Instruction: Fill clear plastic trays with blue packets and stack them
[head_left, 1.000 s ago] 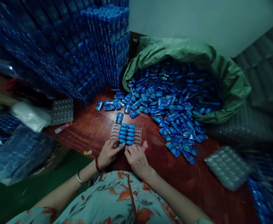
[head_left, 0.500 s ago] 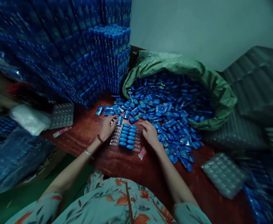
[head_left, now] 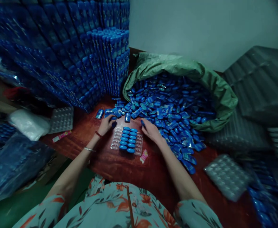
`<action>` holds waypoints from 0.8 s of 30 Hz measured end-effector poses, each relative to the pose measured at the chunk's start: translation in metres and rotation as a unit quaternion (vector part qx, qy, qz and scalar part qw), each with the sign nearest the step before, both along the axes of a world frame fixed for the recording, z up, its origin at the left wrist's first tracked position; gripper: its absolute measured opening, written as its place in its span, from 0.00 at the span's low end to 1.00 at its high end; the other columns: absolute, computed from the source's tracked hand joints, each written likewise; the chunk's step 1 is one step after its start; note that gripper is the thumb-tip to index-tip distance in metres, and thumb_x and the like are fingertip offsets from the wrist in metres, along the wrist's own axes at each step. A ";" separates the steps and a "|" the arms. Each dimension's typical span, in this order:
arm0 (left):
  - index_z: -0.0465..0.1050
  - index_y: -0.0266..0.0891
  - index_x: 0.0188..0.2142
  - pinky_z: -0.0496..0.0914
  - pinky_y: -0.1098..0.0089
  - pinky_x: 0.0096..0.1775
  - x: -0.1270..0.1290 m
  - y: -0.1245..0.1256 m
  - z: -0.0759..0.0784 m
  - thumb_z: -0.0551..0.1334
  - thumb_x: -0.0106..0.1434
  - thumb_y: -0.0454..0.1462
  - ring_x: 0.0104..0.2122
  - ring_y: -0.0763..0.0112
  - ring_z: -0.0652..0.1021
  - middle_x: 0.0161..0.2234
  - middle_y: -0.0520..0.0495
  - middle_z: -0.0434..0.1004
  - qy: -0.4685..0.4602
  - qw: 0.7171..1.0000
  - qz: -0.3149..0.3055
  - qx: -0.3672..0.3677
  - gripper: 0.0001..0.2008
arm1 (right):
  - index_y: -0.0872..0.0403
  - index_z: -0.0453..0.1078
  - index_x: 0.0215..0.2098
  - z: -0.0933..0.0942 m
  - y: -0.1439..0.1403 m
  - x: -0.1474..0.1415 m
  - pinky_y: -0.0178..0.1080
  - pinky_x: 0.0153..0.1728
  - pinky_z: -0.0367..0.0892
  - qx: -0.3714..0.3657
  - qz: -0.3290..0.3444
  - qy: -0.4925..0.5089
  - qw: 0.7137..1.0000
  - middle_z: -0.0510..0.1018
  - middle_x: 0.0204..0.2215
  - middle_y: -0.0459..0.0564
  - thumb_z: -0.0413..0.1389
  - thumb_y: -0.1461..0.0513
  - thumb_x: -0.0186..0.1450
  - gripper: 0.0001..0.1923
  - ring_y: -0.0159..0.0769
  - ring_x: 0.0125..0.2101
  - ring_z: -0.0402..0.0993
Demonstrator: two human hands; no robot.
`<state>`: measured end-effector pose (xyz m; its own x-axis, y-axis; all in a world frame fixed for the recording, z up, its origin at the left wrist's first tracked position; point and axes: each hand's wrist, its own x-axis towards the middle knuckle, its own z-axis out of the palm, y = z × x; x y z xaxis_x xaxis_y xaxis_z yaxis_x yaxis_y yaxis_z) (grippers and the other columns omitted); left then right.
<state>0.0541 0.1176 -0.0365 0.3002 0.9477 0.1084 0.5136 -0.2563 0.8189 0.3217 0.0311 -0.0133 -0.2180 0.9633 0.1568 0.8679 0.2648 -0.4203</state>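
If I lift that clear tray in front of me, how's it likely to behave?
The clear tray is probably light and somewhat flexible, as it looks like thin moulded plastic. Tilting it might let the blue pieces slide or roll, since they look smooth and rounded.

Packing workshop, stacked blue packs (head_left: 113, 63), green sack (head_left: 226, 101), heaped loose packets (head_left: 164, 112)

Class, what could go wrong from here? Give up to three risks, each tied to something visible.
1. The blue pieces sit in two close columns on the clear tray, so a brush from the left hand or right hand might disturb them.
2. Loose packets spill from the green sack beside the right forearm; a bump could make them slide.
3. The tall stack might topple if knocked.
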 end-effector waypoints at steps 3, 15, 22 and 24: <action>0.70 0.35 0.42 0.69 0.68 0.36 -0.016 -0.013 0.002 0.57 0.58 0.41 0.33 0.67 0.75 0.36 0.44 0.75 -0.067 0.996 0.050 -0.004 0.15 | 0.54 0.57 0.55 -0.006 -0.024 0.009 0.41 0.43 0.67 0.037 -0.109 0.173 0.978 0.72 0.46 0.53 0.45 0.61 0.66 0.19 0.37 0.41 0.71; 0.68 0.37 0.44 0.68 0.67 0.45 0.009 -0.033 0.000 0.59 0.59 0.44 0.42 0.67 0.74 0.42 0.44 0.74 -0.185 0.981 0.051 -0.020 0.16 | 0.51 0.62 0.55 0.010 -0.048 -0.015 0.35 0.35 0.66 -0.045 0.000 -0.024 0.999 0.72 0.38 0.50 0.43 0.72 0.63 0.24 0.35 0.36 0.72; 0.69 0.38 0.47 0.69 0.62 0.46 -0.002 -0.034 -0.002 0.60 0.59 0.39 0.45 0.63 0.72 0.46 0.41 0.69 -0.060 0.996 -0.055 0.036 0.16 | 0.51 0.62 0.54 0.030 -0.035 -0.017 0.33 0.30 0.62 -0.106 0.034 -0.147 0.983 0.72 0.41 0.51 0.46 0.73 0.61 0.24 0.35 0.35 0.73; 0.66 0.38 0.51 0.70 0.62 0.45 -0.007 -0.036 0.001 0.59 0.59 0.36 0.47 0.63 0.71 0.48 0.41 0.66 -0.018 0.992 -0.112 0.063 0.19 | 0.51 0.61 0.55 0.027 -0.037 -0.017 0.33 0.29 0.61 -0.094 0.027 -0.159 0.982 0.72 0.41 0.51 0.46 0.72 0.61 0.24 0.35 0.35 0.73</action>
